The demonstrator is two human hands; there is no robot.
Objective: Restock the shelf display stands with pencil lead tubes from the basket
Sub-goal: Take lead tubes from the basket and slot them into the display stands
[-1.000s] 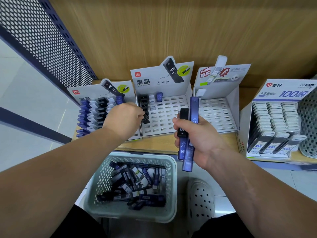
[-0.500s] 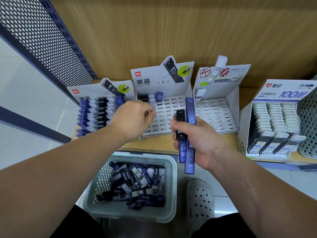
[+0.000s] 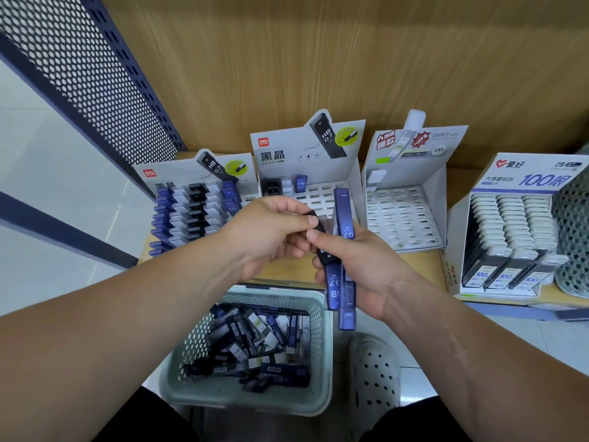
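right grip (image 3: pixel 363 269) clamped on blue "0.7" lead tubes (image 3: pixel 345 218), above basket (image 3: pixel 248 405) far rim | left grip (image 3: pixel 271 232) pinching black tube (image 3: pixel 325 254) top, same bundle | basket tubes (image 3: pixel 242 352) marked "HB 0.7" | deli 黑晶 stand (image 3: pixel 287 154) behind

Bare forearms (image 3: pixel 127 314), dark shorts or trousers (image 3: pixel 140 422), plus one pale clog (image 3: pixel 374 374) full of holes.
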